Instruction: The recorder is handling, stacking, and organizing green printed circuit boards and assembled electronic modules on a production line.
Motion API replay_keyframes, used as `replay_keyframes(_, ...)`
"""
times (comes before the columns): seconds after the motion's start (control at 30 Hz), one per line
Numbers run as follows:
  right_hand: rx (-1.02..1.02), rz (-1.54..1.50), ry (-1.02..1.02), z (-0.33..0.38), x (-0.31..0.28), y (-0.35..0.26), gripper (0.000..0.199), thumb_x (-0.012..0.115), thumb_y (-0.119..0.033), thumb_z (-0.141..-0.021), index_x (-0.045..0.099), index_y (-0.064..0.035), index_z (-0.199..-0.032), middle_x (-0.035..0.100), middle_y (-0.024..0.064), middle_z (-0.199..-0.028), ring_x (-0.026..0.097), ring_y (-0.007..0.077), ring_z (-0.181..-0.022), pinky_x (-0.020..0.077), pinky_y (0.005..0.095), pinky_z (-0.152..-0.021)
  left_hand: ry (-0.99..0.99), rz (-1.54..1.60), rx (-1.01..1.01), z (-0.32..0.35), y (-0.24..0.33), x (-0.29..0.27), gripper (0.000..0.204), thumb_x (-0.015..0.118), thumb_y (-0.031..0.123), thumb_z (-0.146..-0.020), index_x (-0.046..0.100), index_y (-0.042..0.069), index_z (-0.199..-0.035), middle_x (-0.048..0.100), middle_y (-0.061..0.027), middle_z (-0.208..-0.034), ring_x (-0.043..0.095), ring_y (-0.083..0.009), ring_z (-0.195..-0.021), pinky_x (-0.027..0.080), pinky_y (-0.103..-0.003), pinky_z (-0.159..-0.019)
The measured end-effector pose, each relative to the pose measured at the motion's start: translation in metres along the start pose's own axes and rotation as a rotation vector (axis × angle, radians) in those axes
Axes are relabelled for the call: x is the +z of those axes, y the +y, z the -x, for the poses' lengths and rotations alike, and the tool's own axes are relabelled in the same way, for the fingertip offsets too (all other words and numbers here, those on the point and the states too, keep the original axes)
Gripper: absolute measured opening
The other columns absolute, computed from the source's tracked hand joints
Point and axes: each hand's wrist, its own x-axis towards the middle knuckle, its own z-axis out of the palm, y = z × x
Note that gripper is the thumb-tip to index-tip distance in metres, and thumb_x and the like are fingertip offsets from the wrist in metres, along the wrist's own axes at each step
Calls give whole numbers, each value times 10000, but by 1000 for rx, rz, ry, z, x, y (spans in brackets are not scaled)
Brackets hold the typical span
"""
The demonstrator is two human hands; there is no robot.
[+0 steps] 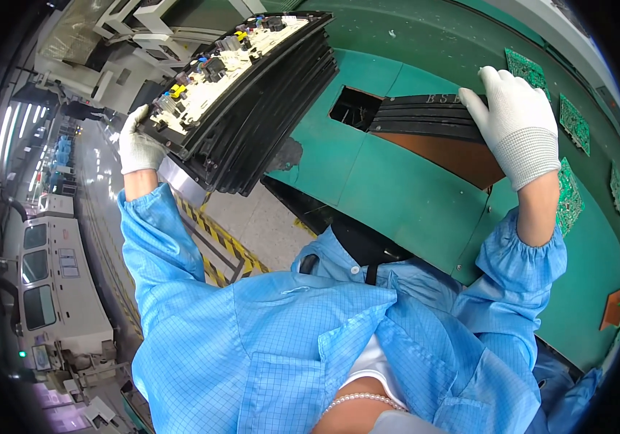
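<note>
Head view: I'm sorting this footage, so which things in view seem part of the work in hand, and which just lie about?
Likely in the work:
tall black stack, topped with components, at the left hand
low black stack, at the right hand

Likely just lying about:
green circuit boards
small orange piece

L hand point(141, 148), white glove, touching L end of tall blk tray stack point(259, 119); top tray carries pale board point(234, 61) w/ yellow, blk & grey parts. R hand point(518, 119), same glove, thumb & fingers apart, at R end of slim blk frames point(426, 117) on green table point(397, 199). Square hole point(352, 108) just L of frames; green circuit bds point(575, 124) far R.
</note>
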Motion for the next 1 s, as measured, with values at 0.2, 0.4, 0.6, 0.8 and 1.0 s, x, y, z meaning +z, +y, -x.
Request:
replay_keyframes(0.2, 8, -1, -27, 0, 1, 4, 347, 598, -407, -967, 595, -61, -938, 655, 124, -836, 685, 298, -834, 532, 424, -751, 72, 71, 36, 19, -4, 3, 211, 631, 194, -916, 672, 29, -1042, 727, -145, -1010, 679, -315, -898, 547, -455, -865)
replay_keyframes(0.4, 14, 15, -35, -2, -1, 2, 363, 590, -421, -974, 597, -59, -946, 659, 130, -851, 685, 299, -839, 534, 423, -757, 83, -13, 52, 21, 1, -35, 202, 647, 178, -919, 678, 21, -1043, 726, -146, -1018, 698, -296, -931, 565, -409, -902)
replay_keyframes(0.6, 3, 7, -58, -2, -3, 2, 377, 586, -437, -976, 610, -61, -985, 672, 135, -878, 688, 298, -873, 529, 423, -773, 26, 12, -80, 16, -10, -41, 197, 649, 166, -947, 671, 10, -1066, 728, -150, -1014, 710, -316, -931, 581, -478, -888)
replay_keyframes(0.8, 16, -7, -100, -6, -6, -1, 405, 583, -432, -976, 631, -45, -1084, 689, 148, -953, 683, 316, -917, 522, 438, -803, 51, -353, 47, 16, -18, -43, 276, 682, 188, -955, 677, -43, -1107, 724, -122, -1001, 696, -221, -911, 557, -340, -860)
replay_keyframes(1.0, 16, -23, -127, -6, -9, 4, 430, 557, -438, -988, 624, -24, -1082, 684, 172, -991, 673, 334, -969, 527, 447, -837, 341, -1225, 795, 5, -3, -40, 222, 741, 190, -869, 775, -3, -972, 771, -127, -879, 704, -145, -783, 533, -266, -756)
